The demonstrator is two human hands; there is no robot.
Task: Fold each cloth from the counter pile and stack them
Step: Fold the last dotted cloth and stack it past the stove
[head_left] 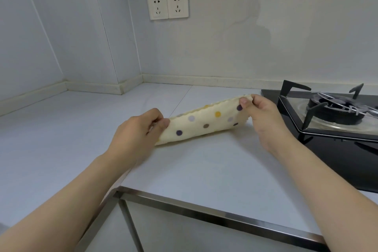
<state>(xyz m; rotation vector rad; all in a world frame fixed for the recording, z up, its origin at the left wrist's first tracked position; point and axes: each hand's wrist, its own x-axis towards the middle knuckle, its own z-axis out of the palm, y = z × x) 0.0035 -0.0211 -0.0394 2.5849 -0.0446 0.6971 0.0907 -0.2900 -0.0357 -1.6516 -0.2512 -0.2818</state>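
Observation:
A cream cloth with purple, grey, brown and yellow dots [202, 124] is doubled over into a long band, lifted at its top edge while its lower fold rests on the white counter [194, 161]. My left hand [139, 131] pinches the cloth's left end between thumb and fingers. My right hand [259, 112] pinches the right end near its scalloped edge. The band slants upward from left to right between both hands. No pile or stack of other cloths shows in this view.
A black gas hob with a pan support [335, 112] lies just right of my right hand. The counter's metal-trimmed front edge [204, 208] runs below my forearms. Two wall sockets [167, 5] sit on the back wall, and the counter turns a corner at far left.

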